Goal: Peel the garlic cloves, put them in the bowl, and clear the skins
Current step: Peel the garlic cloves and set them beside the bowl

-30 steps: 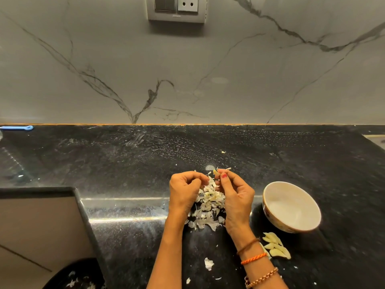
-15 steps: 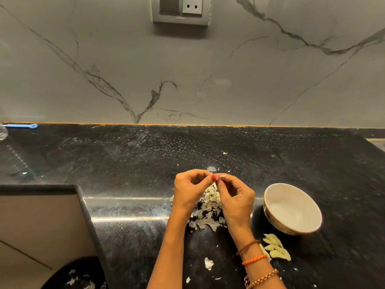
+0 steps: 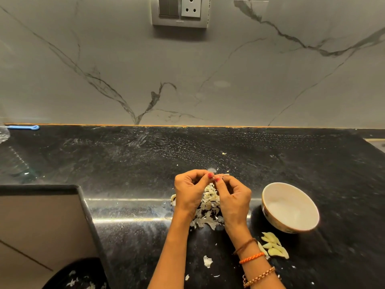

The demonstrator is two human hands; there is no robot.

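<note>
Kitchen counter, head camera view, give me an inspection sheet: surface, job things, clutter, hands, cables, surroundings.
Surface: black counter, dusty, flecked with skin bits.
Job's things: white bowl looks empty; peeled cloves lie on the counter beside it; skin pile under the hands.
Clutter: loose skin near the front edge; blue tool by the wall.
Grippers: left hand and right hand pinch a small piece together, too small to identify.
Cables: nothing seen.
Surroundings: marble wall, socket plate.

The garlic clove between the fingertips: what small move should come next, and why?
Probably pull the last skin off the clove, which both hands pinch above the skin pile. The bowl looks empty, and peeled cloves lie beside it.
</note>
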